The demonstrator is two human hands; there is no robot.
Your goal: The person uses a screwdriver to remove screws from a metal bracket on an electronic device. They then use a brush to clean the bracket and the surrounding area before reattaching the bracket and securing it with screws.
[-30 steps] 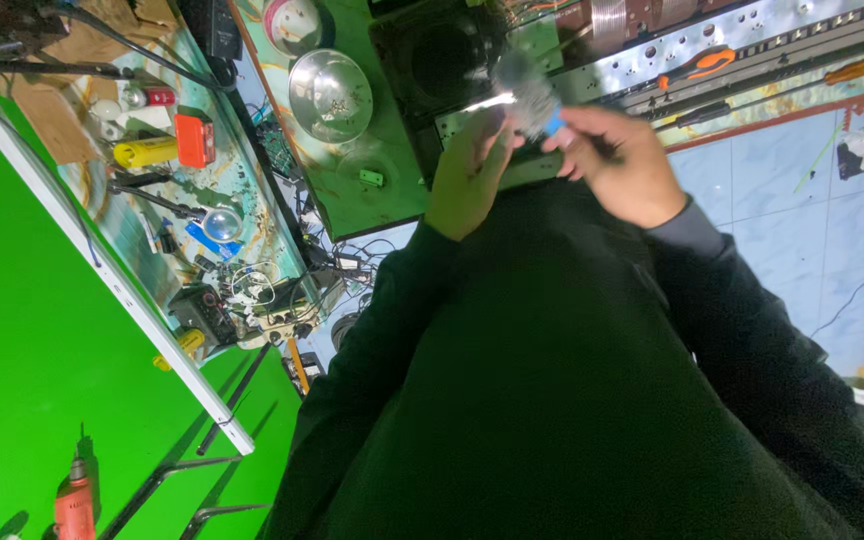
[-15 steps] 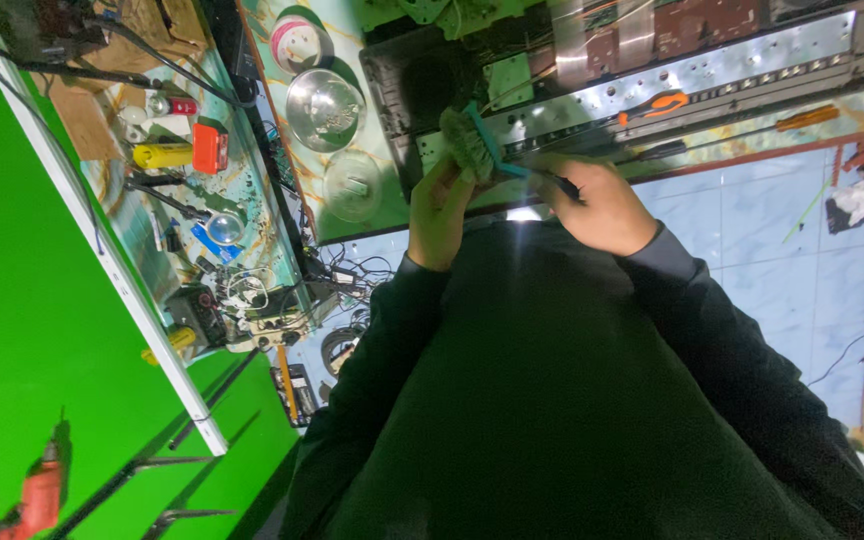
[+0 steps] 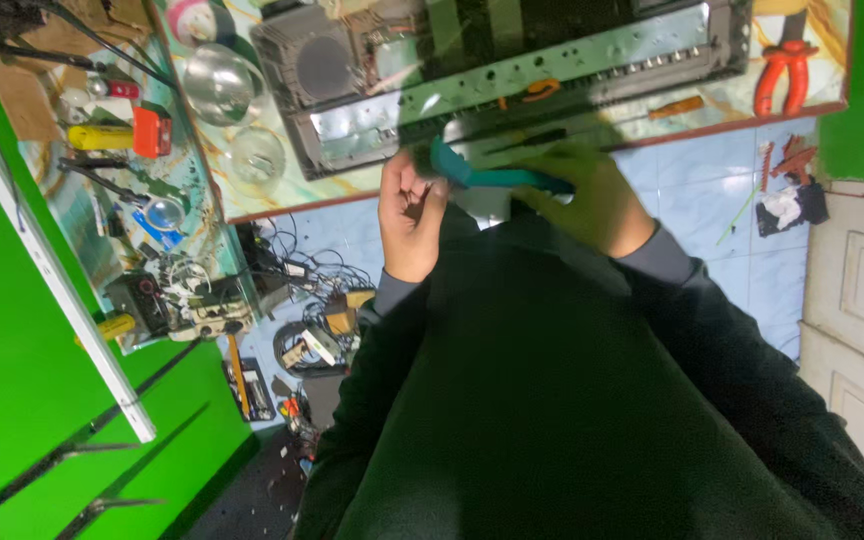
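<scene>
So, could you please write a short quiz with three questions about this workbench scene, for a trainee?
1. True or false: the right hand holds a teal-handled tool.
2. Which tool lies at the bench's far right corner? A) red-handled pliers B) a hammer C) a saw
3. Fill in: the opened metal chassis lies on the ____.

Key
1. True; the left hand is at the tool's other end, fingers curled.
2. A, the red-handled pliers.
3. Bench, just beyond both hands.
</scene>
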